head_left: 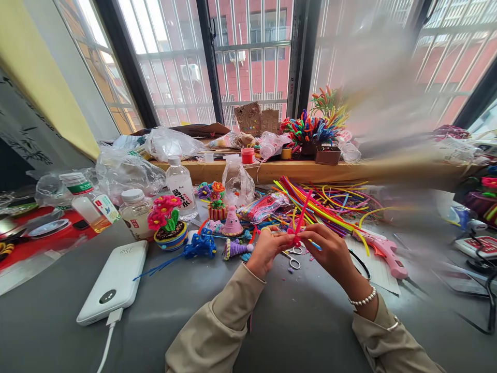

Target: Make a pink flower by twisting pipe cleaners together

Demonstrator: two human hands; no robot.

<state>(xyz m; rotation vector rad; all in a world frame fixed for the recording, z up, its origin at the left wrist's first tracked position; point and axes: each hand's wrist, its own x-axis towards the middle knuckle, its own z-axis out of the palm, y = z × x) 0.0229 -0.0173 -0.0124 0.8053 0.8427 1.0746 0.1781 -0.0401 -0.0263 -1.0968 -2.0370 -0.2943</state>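
Note:
My left hand (267, 250) and my right hand (328, 250) meet above the grey table (163, 316), both pinched on a pink pipe cleaner (302, 216) that sticks up and away between them. A small coiled pink end sits at the fingertips. A thin blue piece pokes out by my right fingers. Small scissors (294, 257) lie on the table just under my hands. A heap of loose coloured pipe cleaners (330, 204) spreads behind the hands.
A white power bank (114, 282) with its cable lies at the left front. Plastic bottles (180, 184), pipe-cleaner flower pots (167, 223) and small cone figures (232, 223) stand left of my hands. A pink glue gun (384, 251) lies to the right. The wooden sill (310, 170) holds bags and a bouquet.

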